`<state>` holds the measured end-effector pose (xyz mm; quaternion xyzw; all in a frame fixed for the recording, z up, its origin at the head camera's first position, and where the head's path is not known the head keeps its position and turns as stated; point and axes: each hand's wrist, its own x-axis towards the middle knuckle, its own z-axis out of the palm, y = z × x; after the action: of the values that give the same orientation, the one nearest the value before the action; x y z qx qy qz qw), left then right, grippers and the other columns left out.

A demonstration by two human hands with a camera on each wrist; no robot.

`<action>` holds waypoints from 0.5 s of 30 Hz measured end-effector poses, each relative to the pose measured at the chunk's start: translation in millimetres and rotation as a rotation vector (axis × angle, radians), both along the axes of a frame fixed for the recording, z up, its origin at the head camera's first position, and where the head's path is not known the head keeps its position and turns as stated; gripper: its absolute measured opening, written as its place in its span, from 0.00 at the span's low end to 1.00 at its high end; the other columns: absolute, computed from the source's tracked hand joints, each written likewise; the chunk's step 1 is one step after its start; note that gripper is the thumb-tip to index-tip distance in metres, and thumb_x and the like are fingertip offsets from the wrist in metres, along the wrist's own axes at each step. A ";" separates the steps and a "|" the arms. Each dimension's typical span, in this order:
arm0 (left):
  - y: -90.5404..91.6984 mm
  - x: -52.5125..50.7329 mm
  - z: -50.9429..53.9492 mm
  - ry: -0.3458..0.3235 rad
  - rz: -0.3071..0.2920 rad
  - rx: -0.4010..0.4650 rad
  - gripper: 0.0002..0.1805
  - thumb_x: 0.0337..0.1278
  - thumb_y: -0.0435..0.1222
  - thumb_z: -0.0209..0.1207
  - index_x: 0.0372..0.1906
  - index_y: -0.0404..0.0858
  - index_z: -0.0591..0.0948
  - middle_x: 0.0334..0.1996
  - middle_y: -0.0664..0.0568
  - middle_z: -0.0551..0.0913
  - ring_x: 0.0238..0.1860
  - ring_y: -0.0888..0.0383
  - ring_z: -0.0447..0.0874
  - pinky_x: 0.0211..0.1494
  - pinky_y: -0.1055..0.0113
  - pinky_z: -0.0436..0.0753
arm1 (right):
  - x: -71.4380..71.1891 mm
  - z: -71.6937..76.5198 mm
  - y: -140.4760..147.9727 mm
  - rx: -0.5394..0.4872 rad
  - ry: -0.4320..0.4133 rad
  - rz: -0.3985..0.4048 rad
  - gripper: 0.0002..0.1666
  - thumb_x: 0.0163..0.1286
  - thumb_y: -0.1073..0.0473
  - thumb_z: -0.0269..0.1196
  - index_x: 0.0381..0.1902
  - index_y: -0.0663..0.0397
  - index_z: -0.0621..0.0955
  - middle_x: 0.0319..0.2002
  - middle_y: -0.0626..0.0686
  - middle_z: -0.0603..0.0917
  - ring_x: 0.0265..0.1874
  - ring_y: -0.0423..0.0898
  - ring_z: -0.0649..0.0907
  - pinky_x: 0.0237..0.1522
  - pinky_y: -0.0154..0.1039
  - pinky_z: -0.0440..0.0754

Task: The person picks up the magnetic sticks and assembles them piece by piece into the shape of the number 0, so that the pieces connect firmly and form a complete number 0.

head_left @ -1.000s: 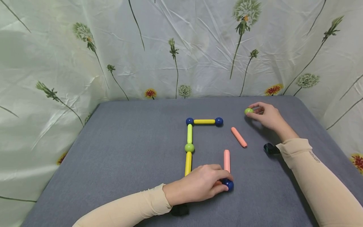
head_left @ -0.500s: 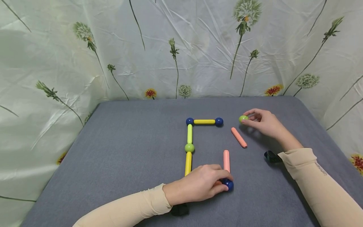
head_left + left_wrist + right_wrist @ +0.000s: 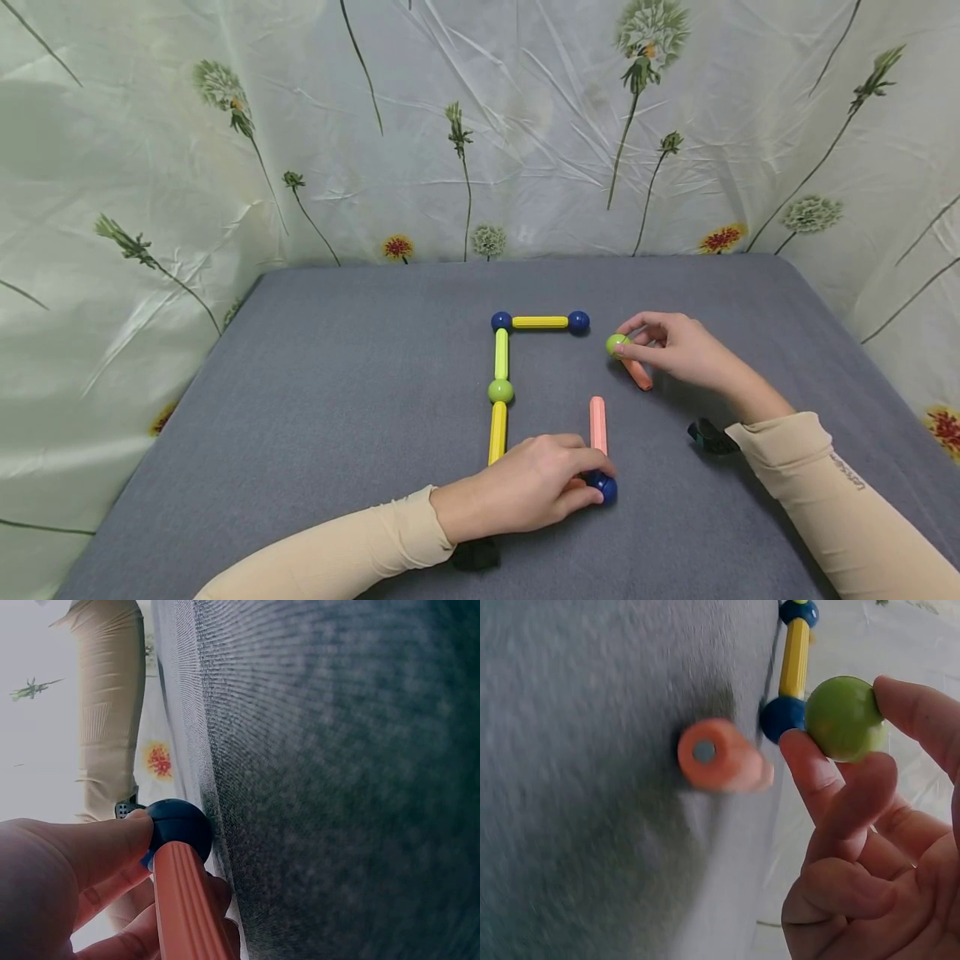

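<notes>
My left hand (image 3: 536,483) pinches a dark blue ball (image 3: 604,487) low on the table. A ribbed salmon-pink rod (image 3: 597,423) runs away from that ball and looks joined to it in the left wrist view. Between the thumb and fingers of my right hand (image 3: 678,350) is a green ball (image 3: 617,345), held above the table. Right below it lies a loose coral rod (image 3: 640,375), its far end covered by ball and hand. In the right wrist view the green ball (image 3: 844,718) is apart from the coral rod (image 3: 720,761), whose metal tip shows.
Left of both hands lies a chain: a yellow rod (image 3: 540,322) between two blue balls, a lime rod (image 3: 502,354), a green ball (image 3: 501,391) and another yellow rod (image 3: 498,433), its near end behind my left hand. A floral curtain (image 3: 420,150) hangs behind the grey table (image 3: 337,375).
My right hand has carried the green ball toward me and to the left, from the far right to over the coral rod. The left hand stays in place on the blue ball.
</notes>
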<state>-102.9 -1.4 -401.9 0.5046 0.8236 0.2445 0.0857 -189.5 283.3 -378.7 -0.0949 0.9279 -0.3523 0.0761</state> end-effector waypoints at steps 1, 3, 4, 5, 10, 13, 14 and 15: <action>0.0 -0.1 0.0 -0.001 0.000 0.000 0.13 0.76 0.43 0.66 0.60 0.49 0.87 0.45 0.60 0.88 0.35 0.77 0.73 0.39 0.89 0.71 | 0.8 -0.5 -1.6 -0.005 -0.008 0.006 0.22 0.76 0.42 0.69 0.57 0.49 0.86 0.44 0.52 0.92 0.34 0.45 0.83 0.32 0.38 0.76; 0.0 -0.2 0.0 -0.004 -0.001 0.001 0.14 0.76 0.43 0.66 0.60 0.49 0.87 0.46 0.60 0.88 0.35 0.77 0.74 0.39 0.89 0.71 | 2.2 -1.3 -4.9 -0.018 -0.023 0.013 0.22 0.75 0.42 0.70 0.56 0.49 0.87 0.42 0.51 0.92 0.32 0.45 0.83 0.31 0.38 0.76; 0.0 -0.2 -0.1 -0.004 -0.002 0.002 0.14 0.76 0.43 0.66 0.60 0.49 0.87 0.46 0.60 0.88 0.36 0.77 0.74 0.40 0.89 0.72 | 3.0 -1.8 -6.2 -0.024 -0.028 0.020 0.21 0.75 0.43 0.70 0.56 0.49 0.87 0.41 0.51 0.92 0.31 0.44 0.83 0.31 0.38 0.76; 0.1 -0.2 -0.4 -0.002 -0.002 0.003 0.14 0.75 0.42 0.66 0.60 0.49 0.87 0.46 0.60 0.88 0.36 0.77 0.75 0.40 0.90 0.72 | 3.6 -2.5 -7.4 -0.033 -0.036 0.027 0.21 0.75 0.43 0.70 0.56 0.50 0.87 0.39 0.50 0.92 0.30 0.44 0.83 0.30 0.37 0.76; 0.5 -0.3 -2.1 0.005 0.001 0.013 0.13 0.75 0.42 0.67 0.59 0.48 0.87 0.46 0.59 0.88 0.37 0.76 0.76 0.42 0.90 0.72 | 5.5 -6.6 -12.4 -0.084 -0.095 0.051 0.21 0.75 0.45 0.71 0.55 0.53 0.86 0.34 0.51 0.89 0.24 0.44 0.81 0.27 0.38 0.77; 0.5 -0.6 -2.3 0.000 0.002 0.013 0.13 0.75 0.42 0.67 0.59 0.48 0.87 0.46 0.59 0.88 0.38 0.75 0.76 0.43 0.90 0.72 | 6.2 -8.3 -15.3 -0.086 -0.114 0.055 0.21 0.75 0.46 0.71 0.55 0.54 0.86 0.37 0.52 0.90 0.25 0.44 0.81 0.27 0.38 0.79; 0.4 -0.8 -2.2 -0.002 0.001 0.013 0.13 0.75 0.42 0.67 0.59 0.48 0.87 0.46 0.59 0.88 0.38 0.75 0.76 0.43 0.90 0.72 | 6.5 -8.5 -16.2 -0.080 -0.116 0.057 0.21 0.75 0.45 0.71 0.55 0.54 0.86 0.38 0.52 0.90 0.25 0.44 0.81 0.27 0.38 0.79; 0.4 -0.8 -2.2 -0.003 0.001 0.013 0.13 0.75 0.42 0.67 0.59 0.48 0.87 0.46 0.59 0.88 0.38 0.75 0.76 0.43 0.90 0.72 | 6.7 -8.7 -17.0 -0.072 -0.115 0.058 0.21 0.75 0.45 0.71 0.55 0.54 0.86 0.39 0.52 0.91 0.25 0.44 0.81 0.28 0.37 0.79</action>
<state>-103.6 -1.0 -404.1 0.5042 0.8221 0.2506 0.0838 -182.9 266.3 -387.4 -0.1041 0.9055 -0.3882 0.1362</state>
